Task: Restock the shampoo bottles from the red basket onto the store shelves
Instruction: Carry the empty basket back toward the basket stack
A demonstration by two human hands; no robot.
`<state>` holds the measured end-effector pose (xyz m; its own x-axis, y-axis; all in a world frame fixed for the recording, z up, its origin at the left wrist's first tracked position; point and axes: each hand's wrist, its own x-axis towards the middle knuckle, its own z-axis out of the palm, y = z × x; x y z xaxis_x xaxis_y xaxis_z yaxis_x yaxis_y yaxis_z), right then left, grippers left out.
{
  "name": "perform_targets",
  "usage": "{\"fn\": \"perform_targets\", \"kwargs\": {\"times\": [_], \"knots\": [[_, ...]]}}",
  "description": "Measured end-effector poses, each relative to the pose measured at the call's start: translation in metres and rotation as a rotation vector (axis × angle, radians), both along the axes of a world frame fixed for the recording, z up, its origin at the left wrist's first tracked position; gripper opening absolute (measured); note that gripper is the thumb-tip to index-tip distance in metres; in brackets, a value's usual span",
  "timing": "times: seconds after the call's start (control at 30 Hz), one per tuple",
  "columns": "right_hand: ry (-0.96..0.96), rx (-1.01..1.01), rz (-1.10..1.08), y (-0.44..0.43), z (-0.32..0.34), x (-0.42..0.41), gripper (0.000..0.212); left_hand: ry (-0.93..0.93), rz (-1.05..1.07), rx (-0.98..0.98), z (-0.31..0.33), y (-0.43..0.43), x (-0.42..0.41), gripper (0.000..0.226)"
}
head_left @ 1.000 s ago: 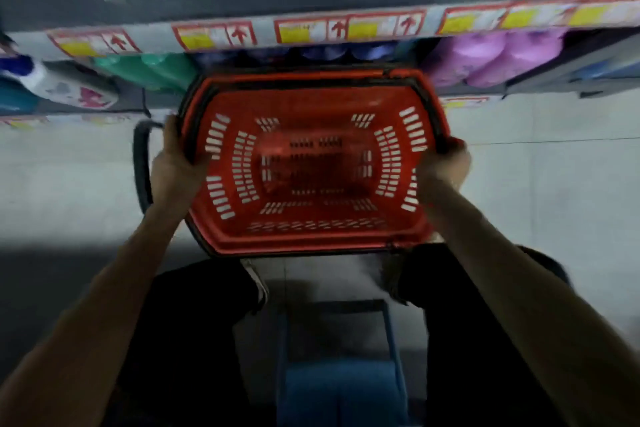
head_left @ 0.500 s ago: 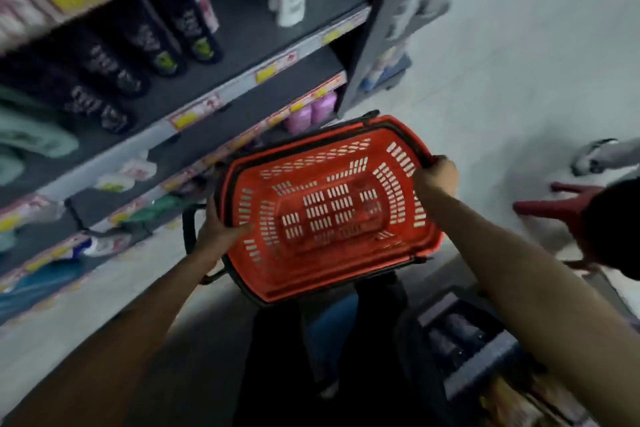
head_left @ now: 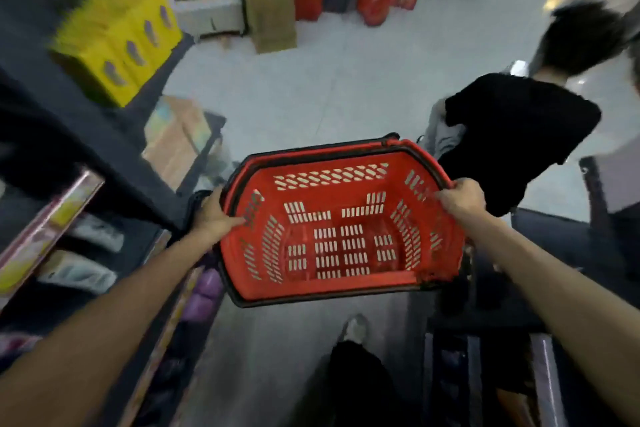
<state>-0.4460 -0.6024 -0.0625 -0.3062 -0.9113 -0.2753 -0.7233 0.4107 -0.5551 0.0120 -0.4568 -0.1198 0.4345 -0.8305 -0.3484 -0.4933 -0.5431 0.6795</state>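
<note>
Red basket, left hand, right hand gripping rims, probably mid-aisle

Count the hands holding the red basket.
2. The left hand grips the left rim of the red basket; the right hand grips its right rim. No other hand shows on it.

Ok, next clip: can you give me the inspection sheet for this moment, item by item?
Surface: pale tiled floor; no table.
Job's things: red basket, held up, no bottles inside; purple bottles, blurred, low at left.
Clutter: yellow boxes, cardboard boxes.
Grips: left hand and right hand each hold the basket's rim.
Cables: nothing seen.
Surroundings: person in black just beyond the basket.
</note>
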Motion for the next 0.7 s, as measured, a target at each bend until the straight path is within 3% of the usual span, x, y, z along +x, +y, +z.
{"fn": "perform_targets", "kwargs": {"times": [0.1,0.33,0.7], "knots": [[-0.058,-0.010,-0.054,-0.050,0.014,-0.031,0.014,-0.114,-0.085,0.005,0.029,-0.092,-0.008,0.100],[-0.135,-0.034,-0.119,-0.163,0.042,-0.060,0.016,-0.173,-0.127,-0.059,0.105,-0.251,-0.035,0.095],[-0.176,-0.051,-0.194,-0.356,0.050,-0.031,0.008,-0.214,-0.162,-0.108,0.111,-0.464,-0.021,0.089]]}}
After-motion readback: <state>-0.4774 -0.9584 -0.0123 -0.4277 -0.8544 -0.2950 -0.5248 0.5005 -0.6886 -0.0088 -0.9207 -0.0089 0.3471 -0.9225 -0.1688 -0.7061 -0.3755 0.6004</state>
